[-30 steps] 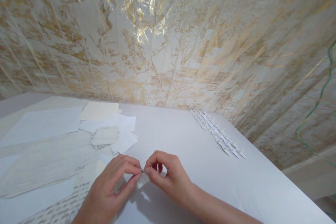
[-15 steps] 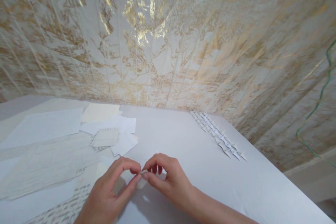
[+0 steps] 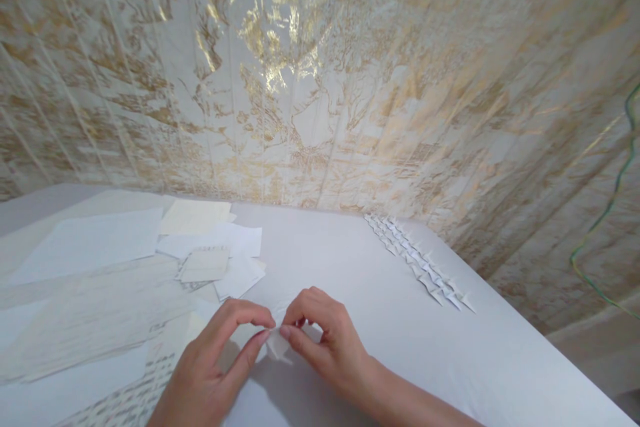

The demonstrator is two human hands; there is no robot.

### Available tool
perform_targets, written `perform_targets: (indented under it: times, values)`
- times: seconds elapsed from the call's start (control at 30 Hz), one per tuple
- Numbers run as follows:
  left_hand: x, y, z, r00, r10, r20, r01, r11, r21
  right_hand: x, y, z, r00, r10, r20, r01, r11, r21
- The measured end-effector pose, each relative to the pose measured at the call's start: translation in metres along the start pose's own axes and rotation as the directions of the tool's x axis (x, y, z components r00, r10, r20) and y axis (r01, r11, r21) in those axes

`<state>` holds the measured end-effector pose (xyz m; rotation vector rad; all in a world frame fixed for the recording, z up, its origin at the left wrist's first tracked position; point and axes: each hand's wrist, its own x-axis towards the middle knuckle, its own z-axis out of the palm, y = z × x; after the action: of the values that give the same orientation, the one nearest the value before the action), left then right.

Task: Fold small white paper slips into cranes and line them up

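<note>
A small piece of folded white paper (image 3: 278, 347) is held above the table at the bottom centre, its pointed lower part hanging down. My left hand (image 3: 223, 353) pinches its upper left edge between thumb and forefinger. From the other side, my right hand (image 3: 325, 333) grips it with thumb and forefinger, the other fingers curled behind. The fingertips of both hands cover the top of the paper, so its full shape is hidden. Toward the back right, several small folded paper pieces (image 3: 420, 261) with pointed tips stand in close slanting rows.
Loose white sheets (image 3: 90, 240) and a stack of faintly lined paper (image 3: 100, 320) spread over the left side. Small squares of paper (image 3: 205, 264) lie nearer the middle. The white table (image 3: 310, 247) meets a gold-patterned curtain (image 3: 310, 80). A green cord (image 3: 615, 180) hangs at right.
The folded paper, earlier mostly hidden as a narrow edge between the fingertips, now shows a pointed shape below them. My hands have drawn slightly apart. The view has shifted a little.
</note>
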<state>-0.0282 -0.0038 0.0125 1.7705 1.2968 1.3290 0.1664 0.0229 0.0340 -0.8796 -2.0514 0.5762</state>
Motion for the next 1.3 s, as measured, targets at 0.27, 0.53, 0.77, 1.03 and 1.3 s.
perform_targets:
  times: [0.27, 0.53, 0.77, 1.03, 1.3]
  values:
    - [-0.003, -0.014, 0.013, 0.901, -0.310, 0.303, 0.366, 0.919, -0.149, -0.002, 0.005, -0.005, 0.826, -0.559, 0.075, 0.477, 0.622, -0.621]
    - [0.003, -0.015, 0.005, 0.956, -0.187, 0.224, 0.219, 0.968, -0.125, -0.006, 0.000, 0.000, 0.851, -0.524, -0.029, 0.437, 0.738, -0.515]
    - [0.010, -0.008, -0.006, 0.966, 0.121, 0.228, -0.141, 0.987, 0.072, -0.006, 0.001, 0.003, 0.921, -0.362, -0.146, 0.274, 0.865, -0.419]
    - [0.011, 0.000, -0.003, 0.941, 0.289, 0.177, -0.314, 0.940, 0.135, -0.007, 0.005, 0.003, 0.940, -0.329, -0.088, 0.275, 0.886, -0.373]
    - [0.009, 0.001, -0.003, 0.919, 0.299, 0.258, -0.352, 0.917, 0.187, -0.003, 0.003, 0.005, 0.997, -0.067, 0.026, 0.067, 0.997, 0.031]
